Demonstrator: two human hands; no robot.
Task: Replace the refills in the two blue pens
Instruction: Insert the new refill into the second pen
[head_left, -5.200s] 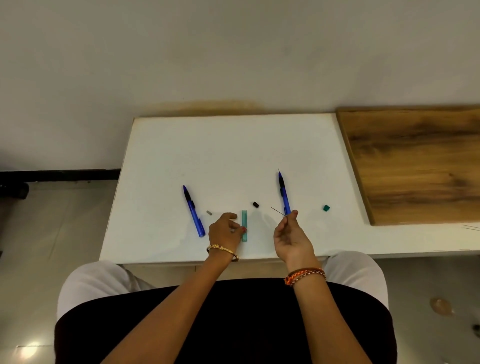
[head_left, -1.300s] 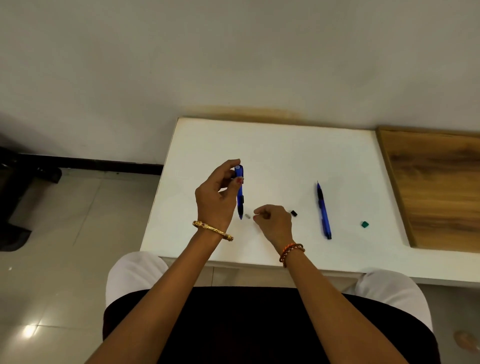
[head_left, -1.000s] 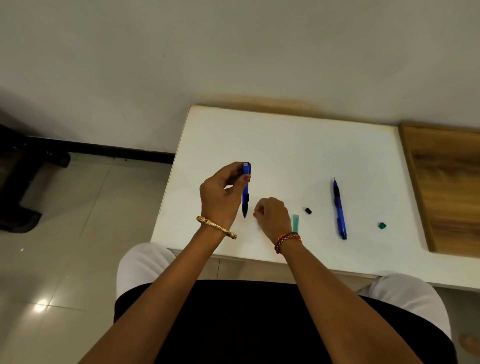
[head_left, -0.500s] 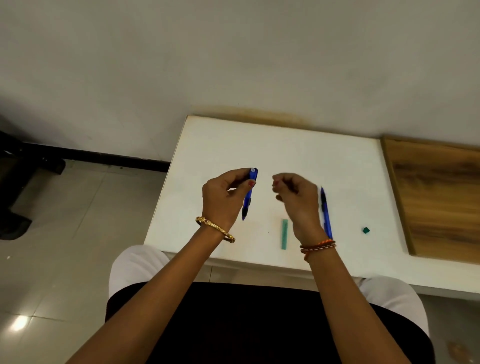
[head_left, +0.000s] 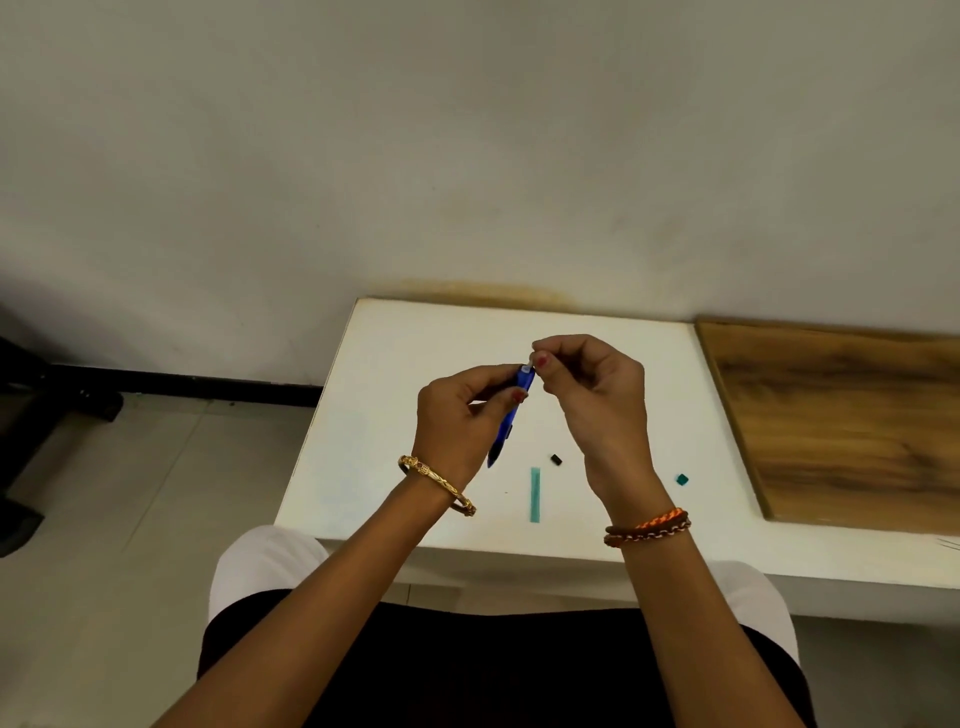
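Observation:
My left hand (head_left: 457, 415) grips a blue pen (head_left: 514, 410) above the white table (head_left: 410, 353); the pen is tilted, dark tip down and open top end up. My right hand (head_left: 597, 400) pinches a small pale end piece (head_left: 531, 358) between thumb and forefinger, right at the pen's top end. The second blue pen is hidden behind my right hand. A teal refill tube (head_left: 535, 493) lies flat on the table below the hands.
A tiny black cap (head_left: 556, 459) lies beside the teal tube, and a small teal cap (head_left: 682, 479) sits further right. A wooden board (head_left: 841, 421) covers the table's right part. The wall stands close behind; the floor drops off at left.
My right hand picked the small pale piece off the table, rose, and moved left to the pen's top end. My left hand has kept hold of the pen.

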